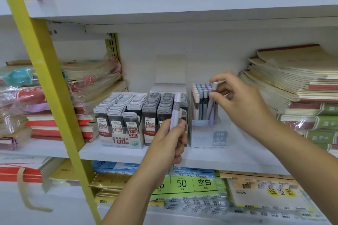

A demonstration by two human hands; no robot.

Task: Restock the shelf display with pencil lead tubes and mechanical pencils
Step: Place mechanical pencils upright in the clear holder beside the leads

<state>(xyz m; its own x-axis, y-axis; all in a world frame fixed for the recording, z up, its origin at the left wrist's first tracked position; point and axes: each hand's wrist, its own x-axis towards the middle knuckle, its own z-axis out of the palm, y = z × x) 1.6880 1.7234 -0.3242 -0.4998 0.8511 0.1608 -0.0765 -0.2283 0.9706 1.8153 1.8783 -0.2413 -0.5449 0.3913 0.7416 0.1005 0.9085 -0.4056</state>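
The white shelf (128,153) carries notebook stacks (296,78) beside the pencil box (208,133). Left of that box, lead tubes (128,109) look fully stocked. The box seems nearly full: the right hand (237,102) pinches a grey pencil (210,105) standing in it, while the left hand (168,144), in front of it, grips a purple pencil (176,113) not yet placed.

- The left hand (168,144) is gripping a purple mechanical pencil (176,109) upright, in front of the lead tube display boxes (120,140).
- The right hand (237,100) is pinching the top of a grey mechanical pencil (210,105).
- This pencil is leaning tilted, with its lower end among the pencils in the clear pencil box (208,133).
- All display boxes are sitting side by side on the white shelf (228,159).
- Notebook stacks (292,82) are lying on either side.
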